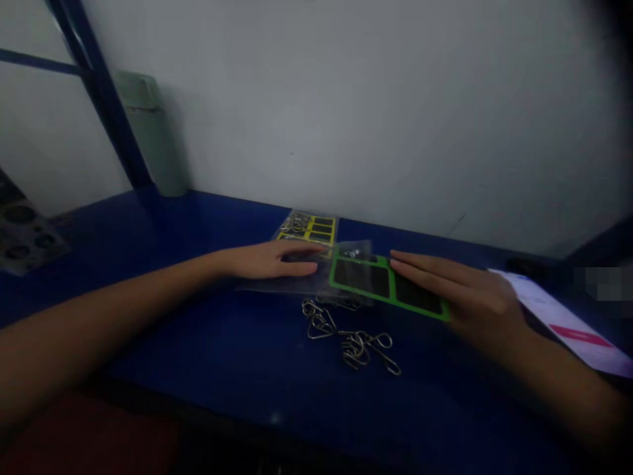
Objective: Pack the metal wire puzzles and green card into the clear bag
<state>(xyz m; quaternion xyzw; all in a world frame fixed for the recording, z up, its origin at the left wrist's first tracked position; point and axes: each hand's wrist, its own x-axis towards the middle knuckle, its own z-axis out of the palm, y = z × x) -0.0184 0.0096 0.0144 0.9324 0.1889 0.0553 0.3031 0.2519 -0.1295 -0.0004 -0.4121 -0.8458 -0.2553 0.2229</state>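
Observation:
My left hand (270, 259) lies flat with fingers stretched out on a clear plastic bag (297, 280) on the blue table. My right hand (457, 290) rests flat, fingers together and extended, on a green card with black panels (368, 278). In front of both hands, several bent metal wire puzzle pieces (351, 336) lie loose on the table. Behind the left hand sits a yellow card with black panels (316, 229) in a clear bag holding more wire pieces.
The blue table (208, 349) ends at a white wall. A pale green bottle (155, 135) stands at the back left beside a dark blue post (106, 99). A white sheet with a pink stripe (564, 323) lies at the right. A grey perforated panel (24, 234) sits far left.

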